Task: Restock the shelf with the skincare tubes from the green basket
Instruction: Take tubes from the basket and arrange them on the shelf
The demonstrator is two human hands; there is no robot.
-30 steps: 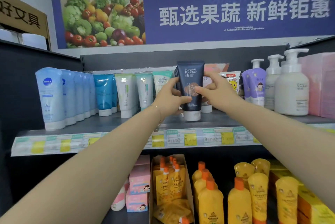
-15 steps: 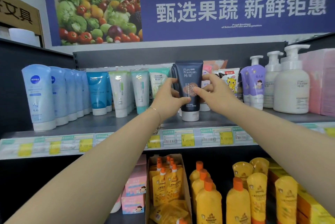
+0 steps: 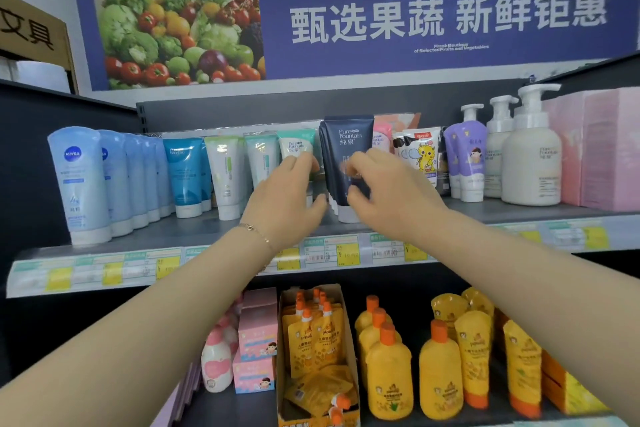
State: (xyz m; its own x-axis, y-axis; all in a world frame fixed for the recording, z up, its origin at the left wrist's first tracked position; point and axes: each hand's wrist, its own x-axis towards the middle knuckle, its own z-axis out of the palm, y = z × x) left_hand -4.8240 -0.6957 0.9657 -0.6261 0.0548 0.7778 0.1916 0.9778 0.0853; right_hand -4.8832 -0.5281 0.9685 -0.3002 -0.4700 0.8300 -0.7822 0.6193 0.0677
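Note:
A dark navy skincare tube stands cap-down on the upper shelf, at the front of a short row of like tubes. My left hand hovers just left of it, fingers loosely spread, in front of a teal-topped tube. In front of the navy tube's lower half my right hand is held with its fingers in a loose curve. Both hands are blurred and neither closes round the tube. The green basket is out of view.
Left along the shelf stand pale blue tubes, a blue tube and white-green tubes. On the right are cartoon tubes, purple tubes, white pump bottles and pink boxes. Yellow bottles fill the lower shelf.
Both hands held the navy tube upright on the shelf before. Now they have let go and drawn slightly back, and the tube stands on its own.

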